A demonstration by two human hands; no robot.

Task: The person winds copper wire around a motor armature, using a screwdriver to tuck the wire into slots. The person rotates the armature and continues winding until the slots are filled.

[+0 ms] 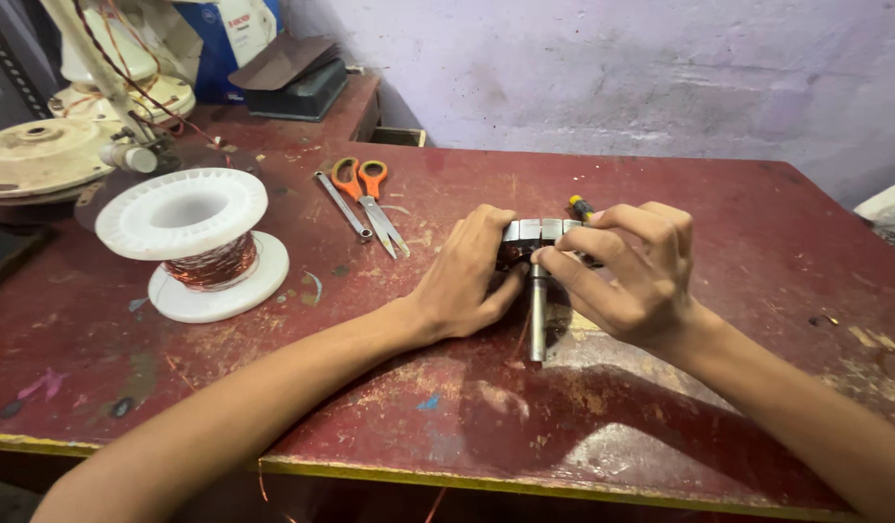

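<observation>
2 hands (467, 276) (636, 271) clasped around 1 motor rotor (538, 281); nearby 1 wire spool (198, 242), 1 scissors (368, 199), 1 wrench (343, 205).

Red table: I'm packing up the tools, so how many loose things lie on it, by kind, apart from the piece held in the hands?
Scissors, orange-handled: 1
Metal wrench: 1
White spool of copper wire: 1
Total: 3
</observation>
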